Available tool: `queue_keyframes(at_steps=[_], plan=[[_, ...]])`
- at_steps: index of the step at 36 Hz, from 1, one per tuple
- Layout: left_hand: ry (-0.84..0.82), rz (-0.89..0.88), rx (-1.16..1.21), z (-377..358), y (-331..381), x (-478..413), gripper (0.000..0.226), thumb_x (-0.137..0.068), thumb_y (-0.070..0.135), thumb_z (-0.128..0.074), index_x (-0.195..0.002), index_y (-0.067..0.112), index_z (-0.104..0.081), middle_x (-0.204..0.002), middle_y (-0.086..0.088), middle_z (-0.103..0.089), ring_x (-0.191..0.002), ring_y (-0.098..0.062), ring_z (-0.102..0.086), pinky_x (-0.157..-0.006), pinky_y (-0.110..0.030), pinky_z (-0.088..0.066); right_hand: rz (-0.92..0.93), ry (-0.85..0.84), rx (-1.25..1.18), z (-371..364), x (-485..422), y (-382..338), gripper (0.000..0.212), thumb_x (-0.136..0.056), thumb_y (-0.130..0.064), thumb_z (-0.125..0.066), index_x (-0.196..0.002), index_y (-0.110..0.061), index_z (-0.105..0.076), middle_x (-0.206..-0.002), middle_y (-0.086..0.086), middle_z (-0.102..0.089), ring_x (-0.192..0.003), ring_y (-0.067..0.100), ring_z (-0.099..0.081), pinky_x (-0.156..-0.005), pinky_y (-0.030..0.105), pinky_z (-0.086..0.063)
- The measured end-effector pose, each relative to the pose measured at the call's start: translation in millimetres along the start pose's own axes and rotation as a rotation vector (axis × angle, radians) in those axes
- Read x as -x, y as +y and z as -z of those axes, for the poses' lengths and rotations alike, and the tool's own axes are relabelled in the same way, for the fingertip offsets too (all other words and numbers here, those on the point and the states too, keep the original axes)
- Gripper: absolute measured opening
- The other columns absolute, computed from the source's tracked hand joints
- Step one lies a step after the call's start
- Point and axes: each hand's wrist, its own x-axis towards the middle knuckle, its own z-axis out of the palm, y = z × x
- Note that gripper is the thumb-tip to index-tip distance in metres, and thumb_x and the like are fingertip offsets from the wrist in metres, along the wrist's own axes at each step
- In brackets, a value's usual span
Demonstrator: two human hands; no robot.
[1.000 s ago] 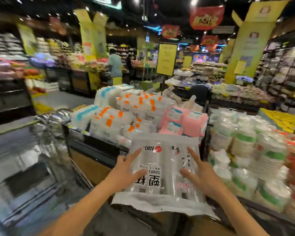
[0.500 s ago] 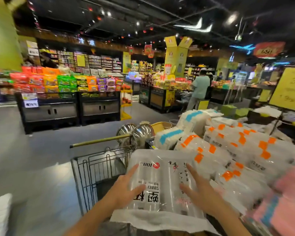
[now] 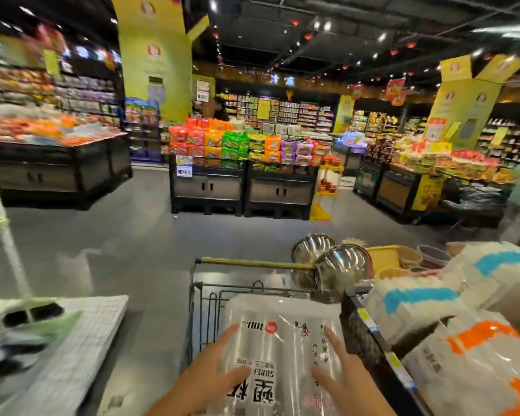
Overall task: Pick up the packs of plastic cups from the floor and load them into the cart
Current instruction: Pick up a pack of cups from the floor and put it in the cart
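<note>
**Pack now over the cart, not yet let go**

The pack of plastic cups is up off the floor, held flat, printed face up, right above the wire basket of the cart. A second ago it was out in front of the display worktop with the orange-labelled packs. The person has turned left since, and the cart now sits under the load.

The hold is unchanged. The left hand and right hand press in from either side, fingers straight and spread across the top film, thumbs splayed inward. Nothing is curled round or pinched.

Likely next: lower it and let go into the basket. Whether the pack already touches the cart, can't tell. Steel bowls sit just beyond the cart's far end, close to the drop zone. A blurred white stack lies low on the left, contents unclear.
</note>
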Motion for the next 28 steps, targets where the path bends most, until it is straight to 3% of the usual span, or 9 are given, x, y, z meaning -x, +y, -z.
queue_keyframes(at_steps=[3,5,8,11,14,20,22,25,28], plan=[[0.053,0.079,0.081,-9.1,-19.3,-18.0,0.090,-0.075,0.067,-0.069,-0.147,0.061,-0.016,-0.159,0.020,-0.022,-0.143,-0.006,-0.027,-0.119,-0.037,-0.025,0.036,-0.053,0.023,-16.0,-38.4,8.2,0.086,-0.087,-0.063,-0.059,-0.147,-0.057,0.001,-0.118,0.002,-0.056,-0.112,0.009,-0.056,-0.077,0.015,-0.033],[0.071,0.104,0.079,-12.4,-27.3,-29.2,0.085,-0.079,0.059,-0.070,-0.146,0.061,-0.017,-0.158,0.018,-0.025,-0.139,-0.004,-0.031,-0.116,-0.033,-0.027,0.048,-0.072,-0.016,-31.3,-57.8,14.8,0.083,-0.087,-0.062,-0.060,-0.141,-0.063,0.003,-0.113,0.000,-0.053,-0.106,0.008,-0.056,-0.075,0.010,-0.034],[0.070,0.165,0.035,-21.3,-44.1,-49.0,0.086,-0.085,0.049,-0.069,-0.150,0.055,-0.012,-0.155,0.012,-0.023,-0.142,-0.012,-0.030,-0.114,-0.035,-0.029,0.052,-0.109,-0.073,-64.4,-79.8,32.5,0.085,-0.083,-0.072,-0.054,-0.142,-0.065,0.007,-0.114,0.000,-0.052,-0.108,0.012,-0.054,-0.084,0.015,-0.038],[0.054,0.205,0.005,-41.7,-79.4,-65.8,0.090,-0.086,0.045,-0.069,-0.150,0.056,-0.007,-0.160,0.012,-0.018,-0.145,-0.012,-0.021,-0.116,-0.038,-0.025,0.036,-0.161,-0.115,-105.2,-93.1,54.5,0.087,-0.090,-0.062,-0.056,-0.151,-0.058,0.006,-0.131,-0.003,-0.048,-0.123,0.016,-0.048,-0.101,0.031,-0.040],[0.030,0.262,0.031,-68.2,-118.5,-76.9,0.090,-0.086,0.037,-0.071,-0.149,0.056,-0.009,-0.161,0.011,-0.017,-0.147,-0.013,-0.018,-0.117,-0.041,-0.022,-0.010,-0.223,-0.136,-146.9,-100.3,73.9,0.085,-0.093,-0.055,-0.057,-0.154,-0.052,0.003,-0.140,-0.003,-0.040,-0.133,0.015,-0.040,-0.104,0.030,-0.035],[-0.043,0.424,0.057,-109.9,-198.7,-109.8,0.091,-0.084,0.030,-0.074,-0.149,0.056,-0.015,-0.159,0.003,-0.022,-0.145,-0.020,-0.023,-0.118,-0.045,-0.023,-0.144,-0.332,-0.117,-232.8,-122.2,111.4,0.080,-0.099,-0.049,-0.051,-0.153,-0.049,0.008,-0.139,0.008,-0.038,-0.107,0.013,-0.043,-0.087,0.027,-0.035],[-0.057,0.474,0.038,-122.6,-223.8,-122.8,0.094,-0.083,0.031,-0.072,-0.148,0.060,-0.012,-0.159,0.003,-0.022,-0.145,-0.021,-0.022,-0.118,-0.047,-0.022,-0.168,-0.353,-0.125,-257.7,-131.3,121.7,0.080,-0.100,-0.047,-0.050,-0.154,-0.048,0.008,-0.146,0.007,-0.034,-0.116,0.016,-0.043,-0.089,0.028,-0.036],[-0.079,0.536,0.064,-137.2,-255.3,-141.4,0.092,-0.086,0.030,-0.069,-0.151,0.054,-0.009,-0.160,0.004,-0.017,-0.145,-0.019,-0.023,-0.117,-0.046,-0.023,-0.193,-0.384,-0.122,-293.0,-150.6,138.3,0.079,-0.099,-0.051,-0.050,-0.152,-0.053,0.009,-0.162,0.007,-0.020,-0.149,0.029,-0.019,-0.111,0.043,-0.032],[-0.100,0.552,0.073,-149.8,-287.3,-159.1,0.089,-0.086,0.030,-0.066,-0.149,0.054,-0.009,-0.162,0.002,-0.014,-0.147,-0.020,-0.018,-0.118,-0.049,-0.023,-0.254,-0.408,-0.182,-323.5,-165.7,151.3,0.076,-0.099,-0.049,-0.051,-0.142,-0.069,0.008,-0.168,-0.001,0.002,-0.153,0.024,0.011,-0.119,0.053,-0.016]])
